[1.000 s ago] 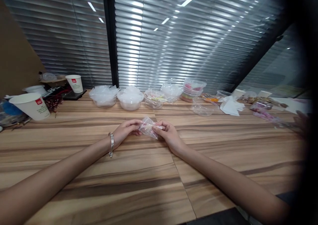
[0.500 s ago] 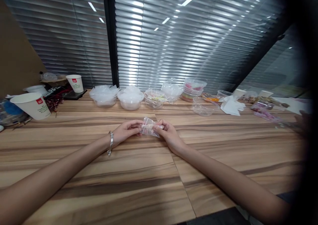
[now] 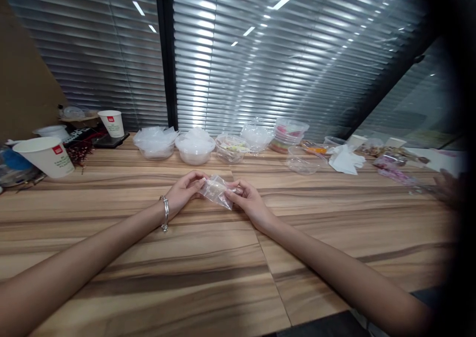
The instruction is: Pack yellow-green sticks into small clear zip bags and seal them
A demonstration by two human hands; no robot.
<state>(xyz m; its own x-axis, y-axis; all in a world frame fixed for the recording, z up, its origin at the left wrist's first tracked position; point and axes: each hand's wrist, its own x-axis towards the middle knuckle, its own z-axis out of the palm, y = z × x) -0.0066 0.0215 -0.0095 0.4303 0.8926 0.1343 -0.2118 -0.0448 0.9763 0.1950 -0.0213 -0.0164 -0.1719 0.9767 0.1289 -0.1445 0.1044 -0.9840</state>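
Observation:
A small clear zip bag (image 3: 216, 190) is stretched between my two hands, just above the wooden table (image 3: 178, 277). My left hand (image 3: 187, 188) pinches the bag's left edge between thumb and fingers. Gripping its right side, my right hand (image 3: 246, 200) has the thumb lying over the plastic. Something pale shows inside the bag near the right thumb, too small to make out. A silver bracelet (image 3: 164, 213) circles my left wrist.
Along the back stand plastic bowls (image 3: 195, 146), stacked containers (image 3: 288, 134), a clear lid (image 3: 303, 161) and white tissues (image 3: 346, 159). Paper cups (image 3: 46, 156) are at left. Another person's hand (image 3: 446, 186) rests at far right, near purple packets (image 3: 396, 171).
The bag has shifted slightly left and shows flatter and wider between my hands. My left fingers have drawn back to its left edge. The other person's hand has come further into view.

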